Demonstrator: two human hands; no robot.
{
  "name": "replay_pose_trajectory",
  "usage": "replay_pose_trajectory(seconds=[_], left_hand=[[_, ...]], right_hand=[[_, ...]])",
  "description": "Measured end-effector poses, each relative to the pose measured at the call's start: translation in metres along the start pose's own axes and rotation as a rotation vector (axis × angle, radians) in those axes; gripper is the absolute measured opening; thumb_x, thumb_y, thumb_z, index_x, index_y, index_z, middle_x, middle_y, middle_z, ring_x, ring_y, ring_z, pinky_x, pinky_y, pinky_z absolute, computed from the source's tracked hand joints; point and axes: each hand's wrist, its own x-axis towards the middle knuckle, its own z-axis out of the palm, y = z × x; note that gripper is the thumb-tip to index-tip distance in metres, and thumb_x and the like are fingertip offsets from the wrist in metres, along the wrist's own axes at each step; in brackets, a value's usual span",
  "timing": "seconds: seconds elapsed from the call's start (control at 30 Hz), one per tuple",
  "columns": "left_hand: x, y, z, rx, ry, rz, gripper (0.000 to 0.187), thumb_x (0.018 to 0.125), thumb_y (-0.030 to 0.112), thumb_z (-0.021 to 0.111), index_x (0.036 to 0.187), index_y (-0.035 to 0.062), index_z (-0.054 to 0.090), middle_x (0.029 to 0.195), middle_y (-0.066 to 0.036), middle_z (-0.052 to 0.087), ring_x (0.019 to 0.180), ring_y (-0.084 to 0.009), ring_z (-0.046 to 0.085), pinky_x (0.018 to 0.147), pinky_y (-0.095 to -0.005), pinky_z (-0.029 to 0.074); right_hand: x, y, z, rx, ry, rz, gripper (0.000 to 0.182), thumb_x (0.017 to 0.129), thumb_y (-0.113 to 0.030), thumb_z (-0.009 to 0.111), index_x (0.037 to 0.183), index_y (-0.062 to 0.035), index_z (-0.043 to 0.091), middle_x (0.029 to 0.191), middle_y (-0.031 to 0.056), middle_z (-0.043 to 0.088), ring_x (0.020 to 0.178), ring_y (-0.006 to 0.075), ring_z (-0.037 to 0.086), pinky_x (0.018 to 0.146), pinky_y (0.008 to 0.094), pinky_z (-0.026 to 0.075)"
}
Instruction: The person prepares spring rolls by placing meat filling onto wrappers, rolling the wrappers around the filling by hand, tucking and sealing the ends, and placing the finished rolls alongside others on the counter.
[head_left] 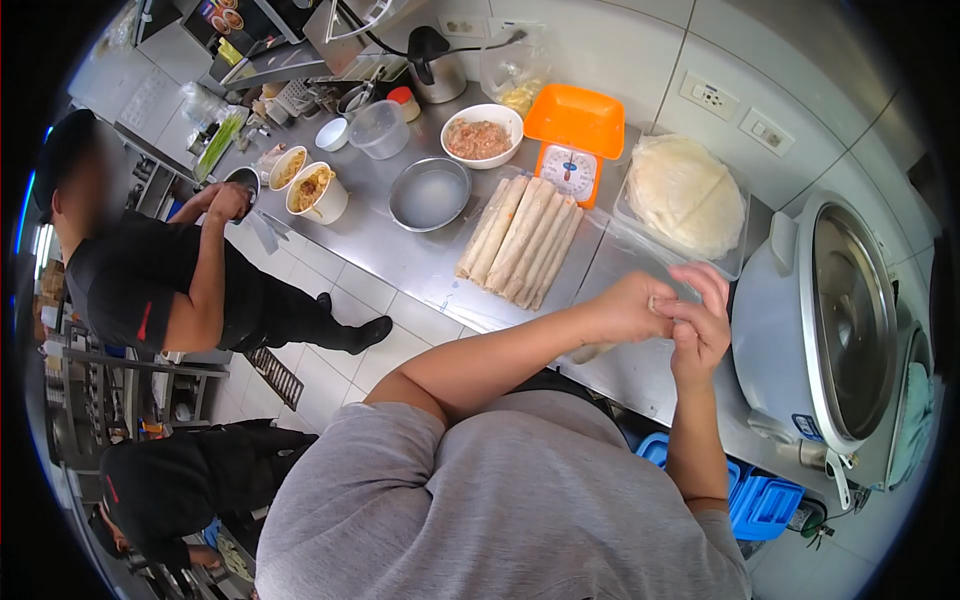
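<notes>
My left hand (pixel 635 308) is closed around a pale roll (pixel 592 352), mostly hidden by the palm, with one end showing below it. Against the left fingers, my right hand (pixel 700 318) has its thumb and a finger bent together and its other fingers raised; what they pinch is too small to tell. Left of my hands, several long pale rolls (pixel 520 240) lie side by side on a clear sheet. A stack of thin round wrappers (pixel 685 195) sits in a clear container beyond my right hand.
An orange scale (pixel 570 172), a bowl of minced filling (pixel 478 138) and a metal bowl of cloudy liquid (pixel 430 195) stand along the steel counter (pixel 370 240). A large cooker (pixel 790 330) is at right. Two people in black (pixel 130 270) work at left.
</notes>
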Motion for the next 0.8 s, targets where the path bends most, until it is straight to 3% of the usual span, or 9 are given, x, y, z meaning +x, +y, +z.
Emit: replay_pose_trajectory(seconds=[0.1, 0.2, 0.3, 0.4, 0.5, 0.6, 0.7, 0.8], left_hand=[[0.000, -0.003, 0.004, 0.158, 0.012, 0.081, 0.007, 0.076, 0.009, 0.073, 0.078, 0.0057, 0.067, 0.062, -0.001, 0.057, 0.053, -0.0055, 0.052, 0.046, -0.0226, 0.039], [0.009, -0.018, 0.005, 0.110, -0.014, 0.217, 0.007, 0.077, 0.010, 0.072, 0.078, 0.0047, 0.068, 0.062, -0.002, 0.058, 0.053, -0.0056, 0.052, 0.046, -0.0224, 0.039], [0.010, -0.013, 0.016, 0.098, 0.007, 0.420, 0.010, 0.081, 0.011, 0.070, 0.075, 0.0027, 0.067, 0.063, -0.003, 0.060, 0.057, -0.0074, 0.055, 0.049, -0.0249, 0.042], [0.006, 0.004, 0.002, 0.167, -0.031, -0.101, 0.018, 0.085, 0.014, 0.069, 0.072, 0.0014, 0.064, 0.066, -0.003, 0.062, 0.063, -0.0088, 0.057, 0.055, -0.0282, 0.046], [0.005, 0.021, -0.006, 0.078, 0.087, -0.120, 0.028, 0.087, 0.021, 0.070, 0.070, 0.0011, 0.061, 0.064, -0.003, 0.061, 0.063, -0.0122, 0.057, 0.056, -0.0311, 0.046], [0.008, -0.001, 0.010, 0.506, 0.133, 0.301, 0.034, 0.086, 0.030, 0.072, 0.069, 0.0029, 0.059, 0.076, -0.007, 0.064, 0.073, -0.0188, 0.060, 0.068, -0.0353, 0.048], [-0.001, -0.012, 0.036, 0.771, -0.114, 0.774, 0.033, 0.086, 0.034, 0.071, 0.092, 0.0025, 0.063, 0.098, -0.013, 0.065, 0.098, -0.0274, 0.061, 0.087, -0.0401, 0.044], [-0.013, 0.002, 0.046, 0.400, 0.248, 0.855, 0.049, 0.086, 0.032, 0.071, 0.120, 0.0028, 0.053, 0.117, -0.014, 0.060, 0.121, -0.0282, 0.051, 0.101, -0.0430, 0.035]], right_hand=[[0.015, -0.001, -0.009, -0.101, -0.196, -0.080, 0.046, 0.082, -0.050, 0.067, 0.072, -0.0052, 0.067, 0.119, 0.0165, 0.064, 0.123, 0.0388, 0.048, 0.102, 0.0486, 0.035], [0.028, -0.011, -0.016, -0.143, -0.350, -0.081, 0.047, 0.077, -0.050, 0.071, 0.069, -0.0050, 0.064, 0.126, 0.0161, 0.062, 0.130, 0.0398, 0.043, 0.105, 0.0487, 0.033], [0.028, -0.011, -0.022, -0.231, -0.519, -0.117, 0.047, 0.075, -0.051, 0.072, 0.072, -0.0046, 0.065, 0.129, 0.0151, 0.061, 0.135, 0.0390, 0.038, 0.107, 0.0472, 0.030], [0.015, -0.003, -0.024, -0.137, -0.374, -0.008, 0.053, 0.086, -0.056, 0.062, 0.081, -0.0031, 0.067, 0.122, 0.0182, 0.063, 0.125, 0.0391, 0.049, 0.104, 0.0485, 0.035], [-0.022, 0.017, -0.028, 0.391, 0.068, 0.661, 0.046, 0.090, -0.048, 0.062, 0.095, -0.0018, 0.064, 0.113, 0.0158, 0.065, 0.112, 0.0283, 0.059, 0.091, 0.0387, 0.046], [-0.055, 0.031, -0.005, 0.828, -0.116, 1.196, 0.039, 0.097, -0.038, 0.055, 0.114, -0.0022, 0.056, 0.094, 0.0116, 0.064, 0.087, 0.0193, 0.063, 0.071, 0.0312, 0.051], [-0.047, 0.033, -0.002, 0.965, -0.070, 1.141, 0.037, 0.097, -0.034, 0.056, 0.118, -0.0029, 0.052, 0.090, 0.0101, 0.062, 0.079, 0.0179, 0.062, 0.066, 0.0304, 0.050], [-0.040, 0.035, -0.006, 1.090, -0.016, 1.098, 0.036, 0.097, -0.030, 0.056, 0.121, -0.0037, 0.049, 0.086, 0.0086, 0.060, 0.072, 0.0166, 0.060, 0.061, 0.0296, 0.049]])
